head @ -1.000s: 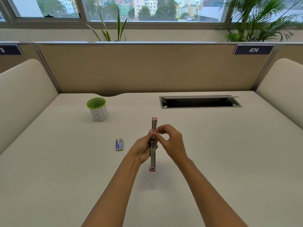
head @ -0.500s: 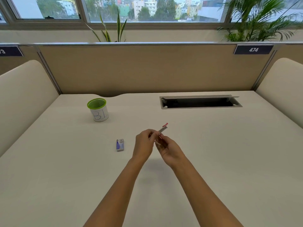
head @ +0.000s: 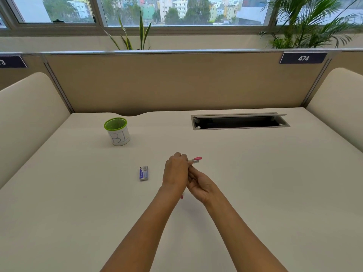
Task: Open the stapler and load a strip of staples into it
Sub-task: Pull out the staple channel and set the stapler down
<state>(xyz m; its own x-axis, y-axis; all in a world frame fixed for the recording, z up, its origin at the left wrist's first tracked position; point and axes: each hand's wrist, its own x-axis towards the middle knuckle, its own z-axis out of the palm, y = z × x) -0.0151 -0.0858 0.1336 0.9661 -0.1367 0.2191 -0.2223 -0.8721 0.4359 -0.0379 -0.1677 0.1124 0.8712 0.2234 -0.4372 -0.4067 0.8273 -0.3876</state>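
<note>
2 hands meet over the desk. The left hand and right hand hold the stapler, its pink tip pointing right. The staple box lies left, nearer the left hand.

Left hand back up, fingers curled; right hand pressed beside it, both gripping.

stapler now flatter, mostly hidden behind left hand
</note>
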